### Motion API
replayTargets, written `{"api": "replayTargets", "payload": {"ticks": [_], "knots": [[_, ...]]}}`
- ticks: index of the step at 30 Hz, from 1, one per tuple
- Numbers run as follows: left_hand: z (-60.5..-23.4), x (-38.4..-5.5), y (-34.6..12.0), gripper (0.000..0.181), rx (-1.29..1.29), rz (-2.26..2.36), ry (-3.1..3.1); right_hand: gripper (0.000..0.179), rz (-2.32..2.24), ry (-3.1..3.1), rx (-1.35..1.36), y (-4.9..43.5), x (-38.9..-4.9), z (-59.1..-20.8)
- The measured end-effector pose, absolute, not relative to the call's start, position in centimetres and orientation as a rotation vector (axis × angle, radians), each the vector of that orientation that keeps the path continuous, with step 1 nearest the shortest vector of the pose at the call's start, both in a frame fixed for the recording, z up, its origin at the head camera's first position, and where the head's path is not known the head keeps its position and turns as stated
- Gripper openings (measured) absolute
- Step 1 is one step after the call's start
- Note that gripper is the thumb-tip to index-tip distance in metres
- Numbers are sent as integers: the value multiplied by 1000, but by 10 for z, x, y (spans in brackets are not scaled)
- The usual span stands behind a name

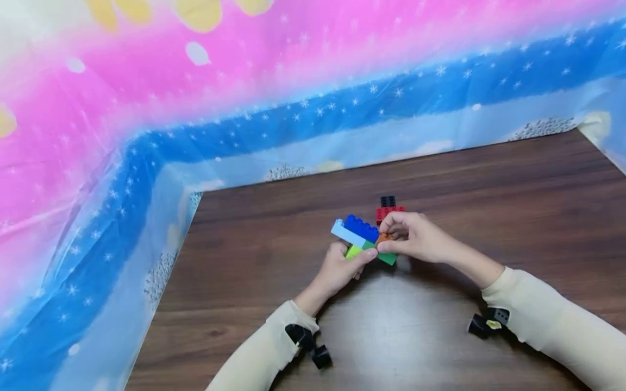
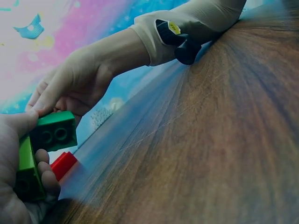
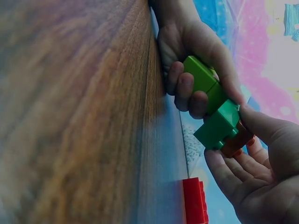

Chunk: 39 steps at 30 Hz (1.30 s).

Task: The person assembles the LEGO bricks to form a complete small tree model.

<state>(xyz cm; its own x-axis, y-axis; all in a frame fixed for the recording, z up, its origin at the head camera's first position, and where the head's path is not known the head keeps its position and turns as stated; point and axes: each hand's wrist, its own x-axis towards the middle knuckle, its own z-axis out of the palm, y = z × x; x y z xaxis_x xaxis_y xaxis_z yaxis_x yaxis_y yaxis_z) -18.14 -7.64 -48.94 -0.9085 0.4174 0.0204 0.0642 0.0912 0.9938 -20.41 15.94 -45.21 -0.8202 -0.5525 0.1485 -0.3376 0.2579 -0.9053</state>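
My left hand point(image 1: 339, 270) grips a joined group of toy building bricks from below. The group has a light blue brick point(image 1: 348, 234), a dark blue brick point(image 1: 361, 228), a lime green brick point(image 1: 352, 252) and a green brick point(image 1: 388, 258). My right hand point(image 1: 426, 239) pinches an orange brick point(image 1: 384, 238) between thumb and fingers at the group's right end. In the right wrist view, the orange brick point(image 3: 237, 141) lies against the studded side of the green brick point(image 3: 218, 124); whether it is pressed fully home I cannot tell.
Behind my right hand, a red brick point(image 1: 386, 213) and a black brick point(image 1: 388, 201) lie together on the brown wooden table point(image 1: 254, 260). A pink and blue patterned cloth point(image 1: 293, 114) hangs along the table's back and left edges.
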Motion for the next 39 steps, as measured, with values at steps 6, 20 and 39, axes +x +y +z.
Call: {"api": "replayTargets", "payload": {"ticks": [6,20,39], "knots": [[-486,-184,-75,22,450,1889,2094,19,-1596,2310,-818,161,-207,-450],[-487,-184,-75,22,485,1897,2100,20,-1585,2319,-809,161,-206,-450],[-487,-183,-77,21,482,1899,2107,22,-1568,2318,-818,160,-207,-448]]}}
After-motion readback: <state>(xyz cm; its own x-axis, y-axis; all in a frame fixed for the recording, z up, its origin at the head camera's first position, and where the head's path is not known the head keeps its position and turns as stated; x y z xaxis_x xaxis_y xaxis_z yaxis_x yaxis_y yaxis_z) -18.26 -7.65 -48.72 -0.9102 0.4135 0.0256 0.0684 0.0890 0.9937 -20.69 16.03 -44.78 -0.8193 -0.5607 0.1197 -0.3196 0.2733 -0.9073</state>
